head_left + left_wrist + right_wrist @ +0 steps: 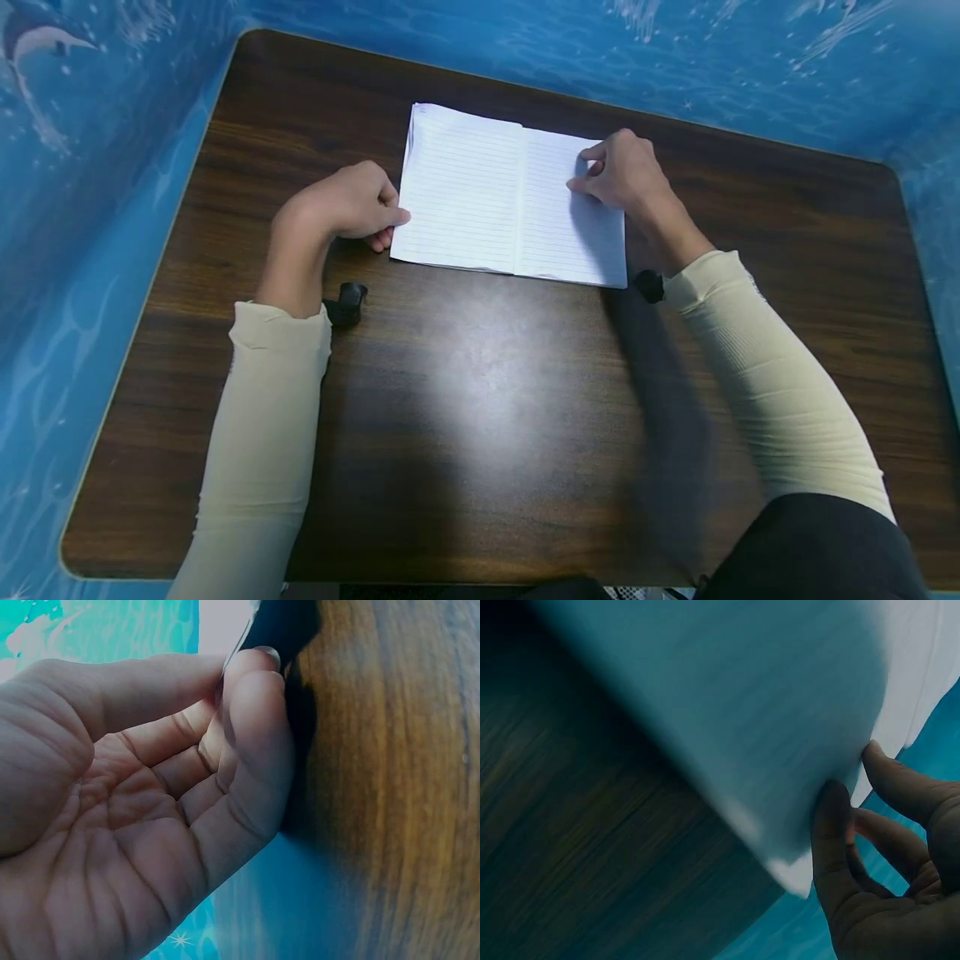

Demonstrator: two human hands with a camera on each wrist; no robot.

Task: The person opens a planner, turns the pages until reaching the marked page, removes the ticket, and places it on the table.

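An open notebook (465, 192) with ruled white pages lies near the far side of the table. At its left edge, my left hand (352, 204) pinches the pages between thumb and fingers. The left wrist view shows this hand (172, 780) from the palm side, with the thin paper edge at its fingertips. Over the upper right page is my right hand (626, 171), thumb and index finger a little apart with their tips at the paper. In the right wrist view, the right hand's fingers (831, 817) touch the page (780, 712) near its corner, which is partly in shadow.
The dark wood-grain table (480, 417) has rounded corners and a light edge. Blue walls with a sea pattern (525, 42) border it at the back and sides. Black wrist-worn devices (347, 305) stick out beside both cream sleeves (273, 425).
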